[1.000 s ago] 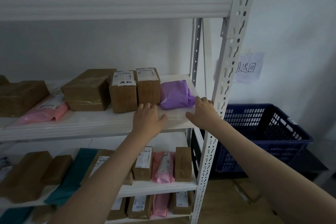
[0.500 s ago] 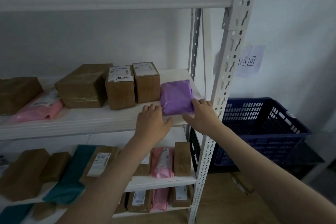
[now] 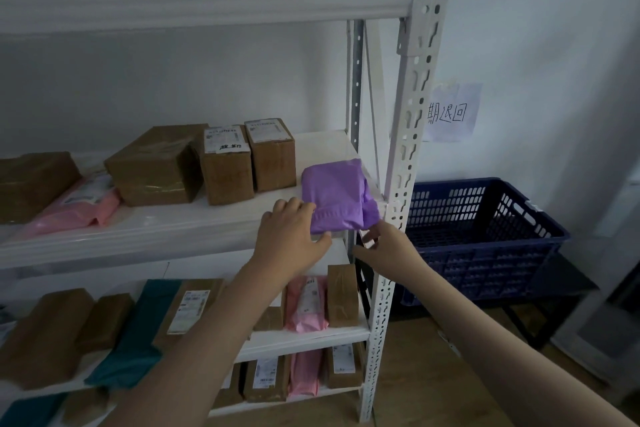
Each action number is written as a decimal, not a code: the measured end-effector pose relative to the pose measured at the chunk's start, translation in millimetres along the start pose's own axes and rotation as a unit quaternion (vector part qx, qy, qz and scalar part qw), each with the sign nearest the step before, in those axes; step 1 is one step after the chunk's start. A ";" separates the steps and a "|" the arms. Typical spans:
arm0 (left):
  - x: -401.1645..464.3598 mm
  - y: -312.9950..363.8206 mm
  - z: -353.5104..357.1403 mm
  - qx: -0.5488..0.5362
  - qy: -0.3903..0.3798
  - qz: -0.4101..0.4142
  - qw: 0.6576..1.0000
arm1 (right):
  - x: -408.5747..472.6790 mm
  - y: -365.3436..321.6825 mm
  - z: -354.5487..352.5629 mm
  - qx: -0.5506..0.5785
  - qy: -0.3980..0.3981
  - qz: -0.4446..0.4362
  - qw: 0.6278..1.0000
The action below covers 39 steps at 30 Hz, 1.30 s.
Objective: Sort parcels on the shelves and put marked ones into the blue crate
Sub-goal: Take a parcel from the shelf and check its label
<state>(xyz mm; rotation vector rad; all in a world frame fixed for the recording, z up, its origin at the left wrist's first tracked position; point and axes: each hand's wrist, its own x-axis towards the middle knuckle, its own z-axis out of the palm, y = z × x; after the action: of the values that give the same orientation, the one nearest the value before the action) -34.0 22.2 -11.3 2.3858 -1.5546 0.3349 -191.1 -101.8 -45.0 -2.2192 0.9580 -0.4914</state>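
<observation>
A purple soft parcel (image 3: pixel 337 196) lies at the right end of the middle shelf (image 3: pixel 194 224), its near end over the shelf's front edge. My left hand (image 3: pixel 292 236) grips its near left corner, thumb underneath. My right hand (image 3: pixel 388 244) holds the parcel's near right corner from below, beside the white upright post (image 3: pixel 405 163). Two upright cardboard boxes (image 3: pixel 228 168) with white labels stand just left of the parcel. The blue crate (image 3: pixel 485 239) stands on a low stand to the right of the shelving.
More brown boxes (image 3: pixel 156 166) and a pink mailer (image 3: pixel 79 206) lie further left on the same shelf. The lower shelves hold brown, pink and teal parcels (image 3: pixel 128 343). A paper note (image 3: pixel 450 113) hangs on the wall above the crate.
Both hands have closed onto the purple parcel and drawn it forward to the shelf's front edge. My right hand dropped from the shelf corner to beneath the parcel.
</observation>
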 end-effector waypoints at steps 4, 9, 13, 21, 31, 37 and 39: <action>2.0 8.9 7.0 -0.053 -0.004 -0.011 0.999 | 5.9 -21.8 -14.3 -0.021 0.057 -0.047 0.997; 0.2 27.8 13.2 -0.217 -0.004 -0.009 0.976 | 6.8 -41.8 -40.8 -0.074 0.096 -0.106 0.987; -8.8 21.2 16.3 -0.229 -0.006 -0.045 0.972 | 8.2 -57.9 -41.6 -0.121 0.090 -0.132 0.980; -31.4 -47.9 -8.0 -0.301 0.045 -0.125 0.944 | 7.7 -75.1 13.8 -0.199 0.057 -0.180 0.962; -29.2 -54.0 -18.4 -0.204 -0.026 -0.072 0.976 | 13.7 -50.7 25.9 -0.192 0.060 -0.090 0.975; -14.7 -41.2 -1.7 -0.202 -0.066 -0.076 0.974 | 28.0 -36.7 11.1 -0.085 -0.036 -0.061 0.994; -10.7 -36.9 1.0 -0.206 -0.068 -0.077 0.973 | 30.8 -39.1 8.1 -0.085 -0.035 -0.066 0.994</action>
<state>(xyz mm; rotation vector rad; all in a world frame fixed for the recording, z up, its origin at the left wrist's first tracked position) -4.3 45.2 -19.7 2.2139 -1.3225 -0.1739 -146.7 -101.3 -21.1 -2.4479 0.8475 -0.4023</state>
